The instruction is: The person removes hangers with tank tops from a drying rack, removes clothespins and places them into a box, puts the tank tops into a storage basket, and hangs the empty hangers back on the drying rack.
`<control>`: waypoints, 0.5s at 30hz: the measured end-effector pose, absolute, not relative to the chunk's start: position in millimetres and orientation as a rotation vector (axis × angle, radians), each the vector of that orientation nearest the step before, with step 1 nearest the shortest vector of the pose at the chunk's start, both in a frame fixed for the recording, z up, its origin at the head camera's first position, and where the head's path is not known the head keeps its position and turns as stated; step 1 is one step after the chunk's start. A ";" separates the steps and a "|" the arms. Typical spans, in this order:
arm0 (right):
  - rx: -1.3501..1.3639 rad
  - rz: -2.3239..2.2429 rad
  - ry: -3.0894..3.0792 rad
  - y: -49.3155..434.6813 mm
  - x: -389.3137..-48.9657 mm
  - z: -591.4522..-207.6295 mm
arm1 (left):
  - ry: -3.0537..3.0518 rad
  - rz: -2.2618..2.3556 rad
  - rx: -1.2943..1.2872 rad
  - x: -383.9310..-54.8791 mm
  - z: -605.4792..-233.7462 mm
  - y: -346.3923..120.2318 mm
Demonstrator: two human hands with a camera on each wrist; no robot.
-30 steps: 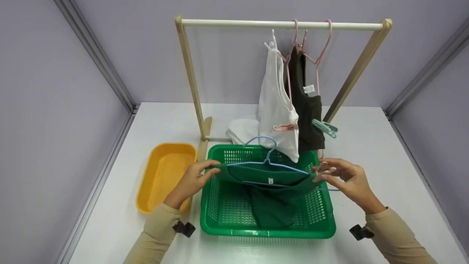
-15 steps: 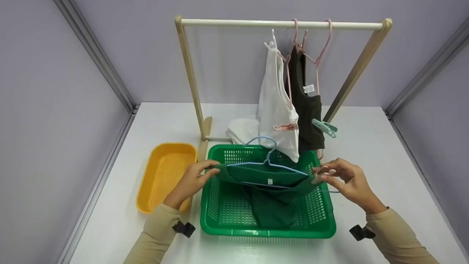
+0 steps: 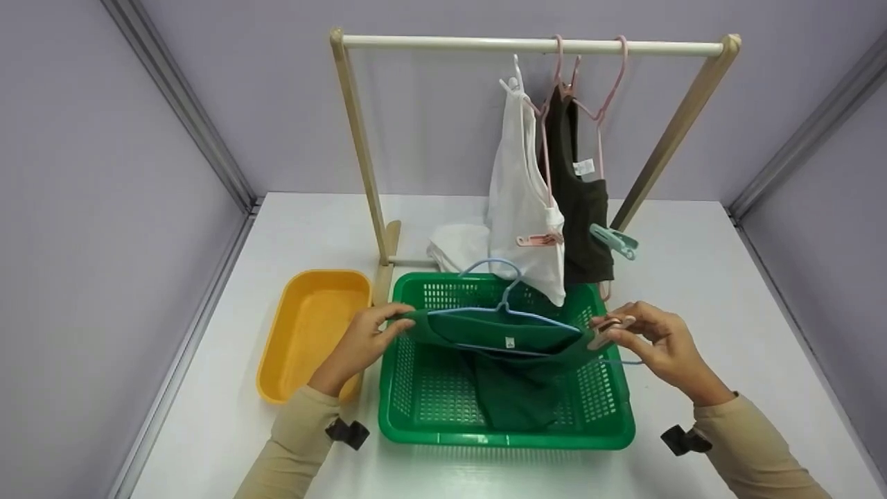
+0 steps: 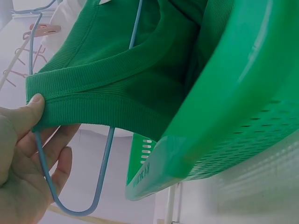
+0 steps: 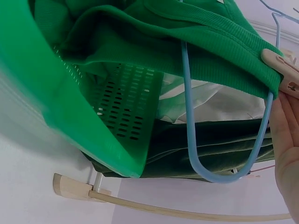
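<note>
A green ribbed sleeveless top (image 3: 513, 391) hangs from a blue hanger (image 4: 77, 213), its lower part drooping into the green basket (image 3: 471, 440). My left hand (image 3: 360, 341) pinches the top's left strap between thumb and fingers; the hanger's rounded end sticks out below the strap in the left wrist view. At the opposite strap, my right hand (image 3: 662, 346) holds a pale pink clothespin (image 5: 286, 70). The clothespin's tip overlaps the strap edge, beside the hanger wire. The hanger's hook points up and away from me, in front of a white garment.
Behind the basket stands a rack with a white bar (image 3: 429, 44) and wooden posts. A white top (image 3: 520, 173) and a dark top (image 3: 582, 229) hang there on pink hangers, with a pink clip (image 3: 537, 240) and a mint clip (image 3: 614, 242). A yellow tray (image 3: 315, 333) lies left.
The clothespin has turned slightly in my right fingers, and the right hand has shifted a little. The left hand, the green top and the basket hold nearly the same place.
</note>
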State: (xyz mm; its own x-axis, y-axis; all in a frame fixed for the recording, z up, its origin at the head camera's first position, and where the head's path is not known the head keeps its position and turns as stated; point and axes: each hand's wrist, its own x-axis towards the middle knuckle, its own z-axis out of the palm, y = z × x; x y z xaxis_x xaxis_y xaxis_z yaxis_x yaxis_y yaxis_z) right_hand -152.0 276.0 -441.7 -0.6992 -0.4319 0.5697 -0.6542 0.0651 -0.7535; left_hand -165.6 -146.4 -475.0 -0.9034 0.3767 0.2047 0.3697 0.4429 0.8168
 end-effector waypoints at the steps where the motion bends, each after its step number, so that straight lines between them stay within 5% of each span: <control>1: 1.112 1.690 -2.140 275.7 -151.9 -441.5 | 2.666 1.501 0.692 -165.4 -474.9 -146.5; 15: 1.067 1.631 -2.084 274.7 -150.6 -434.6 | 2.645 1.506 0.659 -164.6 -475.4 -147.6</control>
